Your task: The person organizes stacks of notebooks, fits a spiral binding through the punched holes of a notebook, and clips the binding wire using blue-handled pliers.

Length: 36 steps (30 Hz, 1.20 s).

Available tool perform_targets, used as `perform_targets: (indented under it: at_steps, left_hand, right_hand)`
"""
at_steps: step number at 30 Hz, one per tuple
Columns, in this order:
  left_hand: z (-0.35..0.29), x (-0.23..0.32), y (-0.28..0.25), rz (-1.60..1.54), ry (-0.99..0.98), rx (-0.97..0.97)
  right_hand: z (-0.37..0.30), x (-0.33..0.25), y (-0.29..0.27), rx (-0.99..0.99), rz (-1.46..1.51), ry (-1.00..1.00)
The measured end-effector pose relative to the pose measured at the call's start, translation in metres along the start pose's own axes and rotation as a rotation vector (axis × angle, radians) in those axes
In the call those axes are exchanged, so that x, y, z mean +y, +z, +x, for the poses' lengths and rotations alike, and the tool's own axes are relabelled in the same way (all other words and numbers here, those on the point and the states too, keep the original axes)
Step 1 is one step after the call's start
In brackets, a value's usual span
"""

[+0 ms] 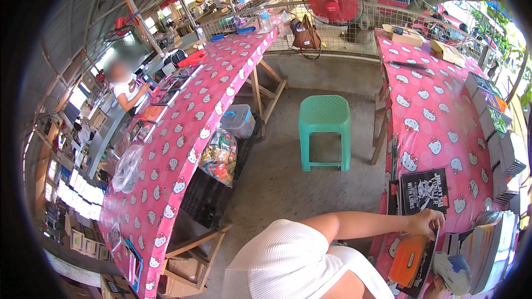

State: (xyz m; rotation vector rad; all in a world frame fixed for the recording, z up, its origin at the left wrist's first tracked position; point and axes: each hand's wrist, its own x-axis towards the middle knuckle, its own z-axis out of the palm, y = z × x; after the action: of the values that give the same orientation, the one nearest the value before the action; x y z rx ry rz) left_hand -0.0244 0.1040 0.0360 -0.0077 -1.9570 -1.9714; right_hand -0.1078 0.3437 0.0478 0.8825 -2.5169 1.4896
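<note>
My left hand (426,223) reaches across to the right-hand table, its fingers bent closed on the upper edge of a black spiral notebook (425,268). An orange, flat, rounded object (406,260) lies against that notebook on its left side. Only a small part of my right hand (436,287) shows at the lower edge, its fingers mostly hidden. Beside it is a whitish rounded thing with blue patches (451,273), whose kind I cannot make out. Another black spiral notebook with white print (424,191) lies flat just beyond my left hand.
A stack of notebooks (487,249) stands right of my hands; more stacks (501,155) line the pink table's (421,127) far side. A green stool (325,133) stands on the floor. Across the aisle is another pink table (183,149), with a person (124,91) behind it.
</note>
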Motion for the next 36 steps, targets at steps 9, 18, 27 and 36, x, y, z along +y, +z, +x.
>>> perform_targets:
  at_steps: [9,18,27,36]
  left_hand:
    - [0.006,-0.002,-0.015,-0.375,-0.080,-0.151]
    - [0.010,-0.010,-0.019,-0.403,-0.147,-0.180]
    - [0.002,-0.010,-0.012,-0.379,-0.086,-0.158]
    - [-0.010,0.048,0.032,-0.220,0.026,-0.229]
  right_hand:
    - [0.021,0.073,0.005,-0.159,-0.051,-0.520]
    - [0.010,0.034,0.013,0.036,-0.225,-0.135]
    - [-0.006,-0.103,-0.021,0.374,-0.177,-0.210]
    - [-0.021,-0.146,0.024,0.095,-0.192,-0.072]
